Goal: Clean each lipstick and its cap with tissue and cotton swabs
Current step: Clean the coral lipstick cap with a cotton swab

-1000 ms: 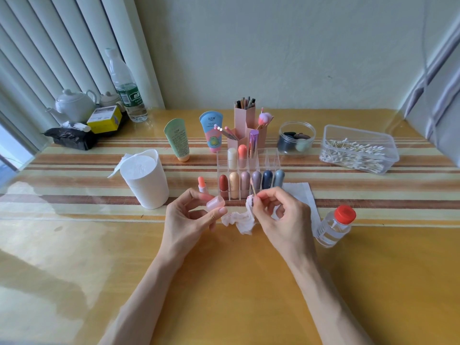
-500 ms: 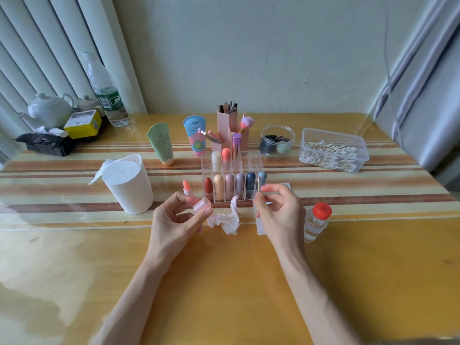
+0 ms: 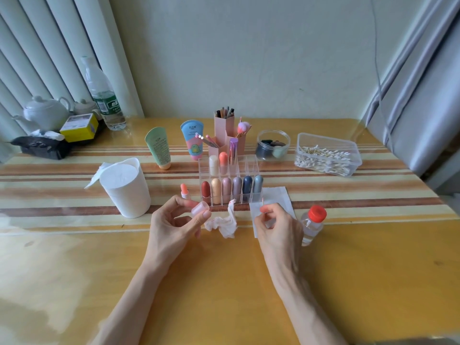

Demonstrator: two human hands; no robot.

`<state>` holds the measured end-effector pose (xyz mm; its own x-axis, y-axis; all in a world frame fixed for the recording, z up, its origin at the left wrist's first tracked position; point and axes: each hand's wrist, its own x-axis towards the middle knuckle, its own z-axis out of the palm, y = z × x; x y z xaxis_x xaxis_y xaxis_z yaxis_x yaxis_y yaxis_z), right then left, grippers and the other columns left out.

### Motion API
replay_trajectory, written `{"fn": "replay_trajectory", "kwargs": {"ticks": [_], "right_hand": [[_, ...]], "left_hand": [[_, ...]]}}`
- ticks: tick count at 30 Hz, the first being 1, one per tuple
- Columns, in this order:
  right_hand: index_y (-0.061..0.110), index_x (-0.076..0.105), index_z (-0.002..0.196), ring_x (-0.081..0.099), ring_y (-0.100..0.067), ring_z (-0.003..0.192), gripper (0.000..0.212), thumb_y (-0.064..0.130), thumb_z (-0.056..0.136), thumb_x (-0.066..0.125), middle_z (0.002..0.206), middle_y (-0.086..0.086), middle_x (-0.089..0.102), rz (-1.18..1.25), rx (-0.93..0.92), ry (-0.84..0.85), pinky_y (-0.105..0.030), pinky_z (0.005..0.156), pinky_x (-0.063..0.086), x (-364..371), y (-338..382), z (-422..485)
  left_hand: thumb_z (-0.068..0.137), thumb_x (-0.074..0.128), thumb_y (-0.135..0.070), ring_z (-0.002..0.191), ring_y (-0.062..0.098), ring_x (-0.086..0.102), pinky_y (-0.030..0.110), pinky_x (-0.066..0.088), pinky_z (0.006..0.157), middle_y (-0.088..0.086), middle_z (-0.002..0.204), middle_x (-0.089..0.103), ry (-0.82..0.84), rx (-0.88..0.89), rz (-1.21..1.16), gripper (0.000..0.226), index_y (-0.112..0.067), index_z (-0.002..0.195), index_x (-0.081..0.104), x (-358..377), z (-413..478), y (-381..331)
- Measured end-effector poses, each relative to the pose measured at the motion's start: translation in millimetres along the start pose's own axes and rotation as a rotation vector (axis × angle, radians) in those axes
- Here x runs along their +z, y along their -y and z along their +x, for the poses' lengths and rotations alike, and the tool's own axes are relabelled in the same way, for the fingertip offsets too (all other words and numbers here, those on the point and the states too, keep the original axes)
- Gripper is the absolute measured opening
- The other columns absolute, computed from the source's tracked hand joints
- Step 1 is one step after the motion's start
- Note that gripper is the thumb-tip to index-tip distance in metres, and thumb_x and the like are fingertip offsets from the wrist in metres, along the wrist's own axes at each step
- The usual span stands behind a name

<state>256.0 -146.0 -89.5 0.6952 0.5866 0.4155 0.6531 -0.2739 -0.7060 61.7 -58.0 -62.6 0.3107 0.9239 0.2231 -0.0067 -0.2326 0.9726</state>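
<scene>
While your forearms reach in from the near edge of the table (image 3: pixel 373 282), your left hand (image 3: pixel 174 227) pinches a translucent pink cap (image 3: pixel 200 209) between thumb and fingertips, its open end turned toward the right. Your right hand (image 3: pixel 278 227) is closed narrowly on a cotton swab (image 3: pixel 262 202), whose pink-stained tip stands upright above the fingers. Between the two hands a crumpled tissue (image 3: pixel 224 224) lies on the table, one twisted end raised and marked pink. Under and behind the right hand sits a flat white tissue sheet (image 3: pixel 276 195); just right of it stands a small clear bottle with a red lid (image 3: pixel 312 224). Just beyond the left hand the uncapped lipstick (image 3: pixel 184 191) stands upright, beside the left end of the clear organizer (image 3: pixel 230 180), which holds six capped lipsticks in its front row and two more behind. Left of these stands a white tissue roll (image 3: pixel 125 188). Farther back, near the table's middle: a green tube (image 3: pixel 158 148), a blue tube (image 3: pixel 193 140), a pink brush holder (image 3: pixel 225 130), a round clear jar (image 3: pixel 273 145). A clear box of cotton swabs (image 3: pixel 327 155) lies toward the right edge. The far left corner holds a teapot (image 3: pixel 44 112), a yellow box (image 3: pixel 79 127) and a water bottle (image 3: pixel 104 95).
</scene>
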Motion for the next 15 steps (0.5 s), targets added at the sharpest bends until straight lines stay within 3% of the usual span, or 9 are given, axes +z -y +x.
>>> {"fn": "replay_trajectory", "kwargs": {"ticks": [3, 9, 15], "right_hand": [[0.016, 0.077, 0.093, 0.072, -0.017, 0.072, 0.018, 0.009, 0.079, 0.084, 0.079, 0.001, 0.077, -0.07, -0.012, 0.017, -0.018, 0.063, 0.034, 2.5, -1.3, -0.4], [0.017, 0.076, 0.098, 0.067, -0.024, 0.073, 0.025, 0.008, 0.077, 0.085, 0.088, -0.002, 0.068, -0.108, -0.015, 0.023, -0.029, 0.062, 0.038, 3.0, -3.3, -0.2], [0.015, 0.073, 0.1, 0.065, -0.027, 0.071, 0.03, 0.004, 0.075, 0.086, 0.089, -0.003, 0.062, -0.145, -0.022, 0.001, -0.03, 0.064, 0.038, 3.1, -1.2, -2.5]], "left_hand": [[0.081, 0.086, -0.023, 0.05, 0.022, 0.058, 0.04, 0.051, 0.061, 0.006, 0.063, 0.066, 0.002, -0.002, -0.007, 0.027, -0.009, 0.088, 0.064, -0.1, 0.3, -0.3], [0.082, 0.086, -0.023, 0.051, 0.024, 0.057, 0.044, 0.05, 0.063, 0.01, 0.065, 0.065, -0.003, -0.004, -0.012, 0.028, -0.009, 0.09, 0.063, 0.5, 0.2, 0.8], [0.083, 0.089, -0.035, 0.049, 0.023, 0.055, 0.038, 0.052, 0.06, 0.019, 0.085, 0.074, -0.056, 0.012, -0.061, 0.036, -0.012, 0.088, 0.062, -2.8, 1.1, -0.3]]}}
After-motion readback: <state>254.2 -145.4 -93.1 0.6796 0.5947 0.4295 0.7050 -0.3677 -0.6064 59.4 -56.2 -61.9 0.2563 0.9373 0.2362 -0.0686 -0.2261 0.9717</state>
